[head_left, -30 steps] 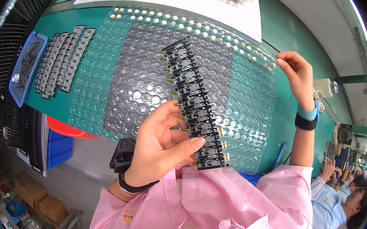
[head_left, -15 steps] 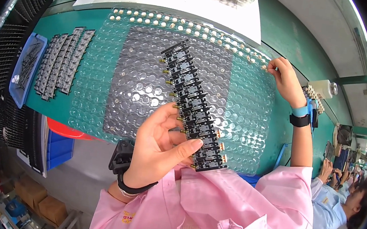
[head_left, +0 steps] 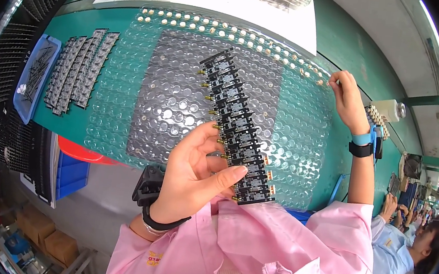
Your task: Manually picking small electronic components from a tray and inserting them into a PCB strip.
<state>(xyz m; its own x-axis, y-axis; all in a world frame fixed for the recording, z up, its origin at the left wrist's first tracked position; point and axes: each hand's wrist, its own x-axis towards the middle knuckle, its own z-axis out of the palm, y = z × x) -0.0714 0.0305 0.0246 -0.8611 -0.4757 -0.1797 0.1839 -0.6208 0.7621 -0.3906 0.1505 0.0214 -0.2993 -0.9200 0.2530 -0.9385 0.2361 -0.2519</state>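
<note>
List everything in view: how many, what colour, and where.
Bench: 1, green, centre
Held board strip: 1, black, centre
Other board strips: several, grey-black, bench left
Tray: 1, blue, far left
Dimpled sheet: 1, clear, on bench
Small round parts: two rows, white, sheet's far edge
Racks: several, black, left edge
Bin: 1, blue, lower left
Cardboard boxes: 2, brown, lower left
Nearest co-worker: 1, blue clothing, right edge
Left hand: 1, pink sleeve, gripping held strip
Right hand: 1, pink sleeve, by sheet's far-right corner
</note>
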